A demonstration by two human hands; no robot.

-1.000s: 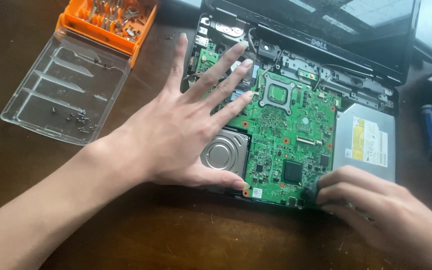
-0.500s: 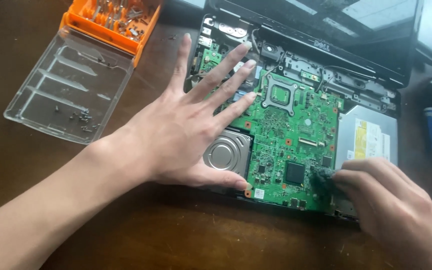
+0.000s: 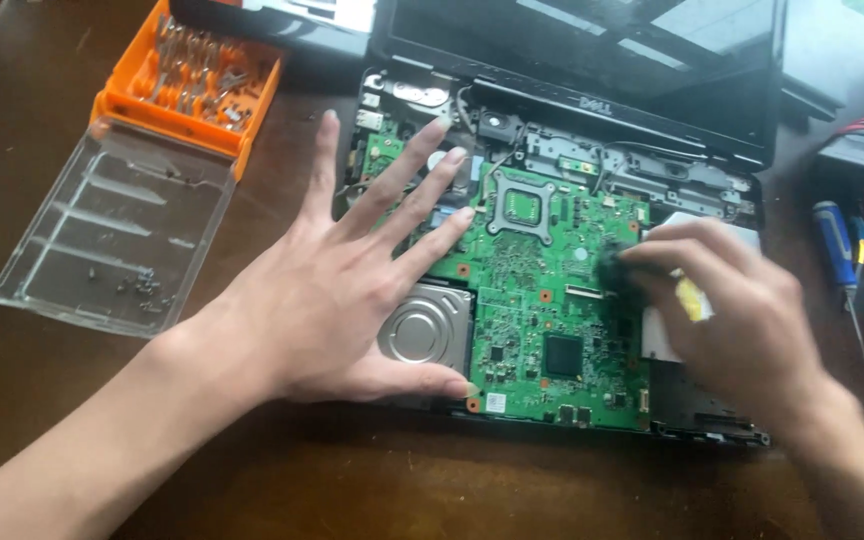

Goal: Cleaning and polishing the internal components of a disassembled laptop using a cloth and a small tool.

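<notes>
Dark laptop screen at the back; clear plastic case lid left

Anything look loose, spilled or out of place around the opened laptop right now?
Small dark screws lie loose in the clear plastic case lid, unsorted beside the orange bit tray. The laptop's green circuit board sits bare with the left hand spread flat on it and the right hand at its right edge. No damage shows.

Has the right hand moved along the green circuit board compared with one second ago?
Yes. The right hand went from the green circuit board's near corner up its right edge, away from the person.
</notes>
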